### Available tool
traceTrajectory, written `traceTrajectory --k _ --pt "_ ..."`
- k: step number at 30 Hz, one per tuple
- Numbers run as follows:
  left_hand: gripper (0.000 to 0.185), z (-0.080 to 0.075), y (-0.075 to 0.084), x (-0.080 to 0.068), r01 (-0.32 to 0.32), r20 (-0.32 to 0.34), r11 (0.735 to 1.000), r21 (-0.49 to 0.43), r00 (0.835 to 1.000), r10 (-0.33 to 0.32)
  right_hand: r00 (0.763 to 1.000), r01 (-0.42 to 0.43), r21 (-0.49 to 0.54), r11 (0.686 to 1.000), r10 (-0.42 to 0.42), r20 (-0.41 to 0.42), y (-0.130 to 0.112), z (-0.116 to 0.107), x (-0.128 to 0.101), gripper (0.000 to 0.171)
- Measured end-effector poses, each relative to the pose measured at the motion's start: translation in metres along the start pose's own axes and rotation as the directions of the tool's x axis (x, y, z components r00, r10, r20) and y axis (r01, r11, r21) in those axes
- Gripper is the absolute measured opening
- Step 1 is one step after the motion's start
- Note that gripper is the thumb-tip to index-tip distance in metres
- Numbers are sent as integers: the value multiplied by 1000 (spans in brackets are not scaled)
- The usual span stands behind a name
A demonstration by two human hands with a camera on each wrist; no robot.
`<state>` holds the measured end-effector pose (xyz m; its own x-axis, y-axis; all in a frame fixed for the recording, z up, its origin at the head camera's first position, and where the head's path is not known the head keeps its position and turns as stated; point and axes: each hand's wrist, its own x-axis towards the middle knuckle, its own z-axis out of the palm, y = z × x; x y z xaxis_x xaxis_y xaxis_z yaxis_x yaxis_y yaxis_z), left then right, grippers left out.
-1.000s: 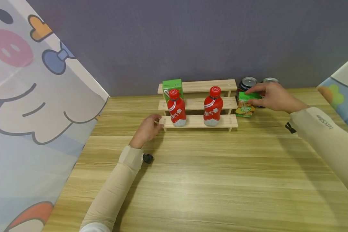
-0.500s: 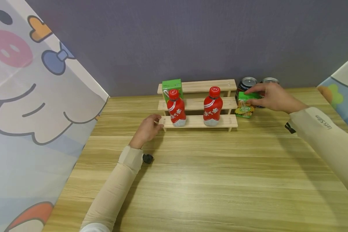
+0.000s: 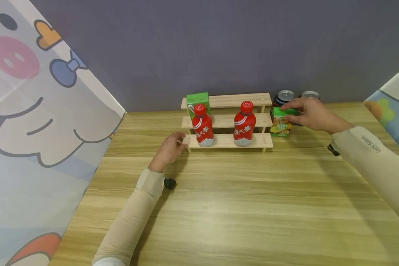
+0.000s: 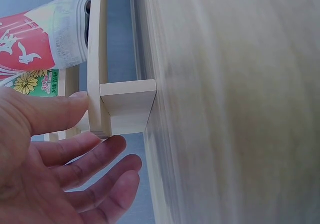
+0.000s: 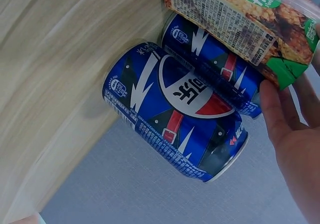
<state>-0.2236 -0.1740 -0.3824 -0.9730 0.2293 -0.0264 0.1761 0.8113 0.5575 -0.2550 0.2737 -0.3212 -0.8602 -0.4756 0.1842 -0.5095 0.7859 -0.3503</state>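
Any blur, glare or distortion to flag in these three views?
Head view: sharp, evenly lit, soft sheen on the table, wide-angle bending at the edges. Left wrist view: tabletop smeared, while the left hand and wooden rack read clearly. Right wrist view: blue cans crisp, the green carton cropped.

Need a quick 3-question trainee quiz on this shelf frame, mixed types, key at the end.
1. True or false: the right hand holds a green carton beside the stepped wooden shelf.
2. How many red bottles stand on the lowest step? A) one B) two C) three
3. Fill in: behind the held carton stand two blue ____.

Key
1. True; its fingers and thumb pinch the carton's top.
2. B; the second bottle stands further right on the same step. The left hand touches that step's left end.
3. Cans. Another green carton sits on a higher step, behind the left bottle.
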Motion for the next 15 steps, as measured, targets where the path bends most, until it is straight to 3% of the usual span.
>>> traceTrajectory --k 7,15 --pt "41 0 -1 1 -4 0 1000 -5 1000 4 998 60 -18 998 -60 -32 0 0 0 34" --pt "41 1 -1 0 5 3 1000 2 1000 -5 998 49 -35 998 -51 -39 0 2 0 32"
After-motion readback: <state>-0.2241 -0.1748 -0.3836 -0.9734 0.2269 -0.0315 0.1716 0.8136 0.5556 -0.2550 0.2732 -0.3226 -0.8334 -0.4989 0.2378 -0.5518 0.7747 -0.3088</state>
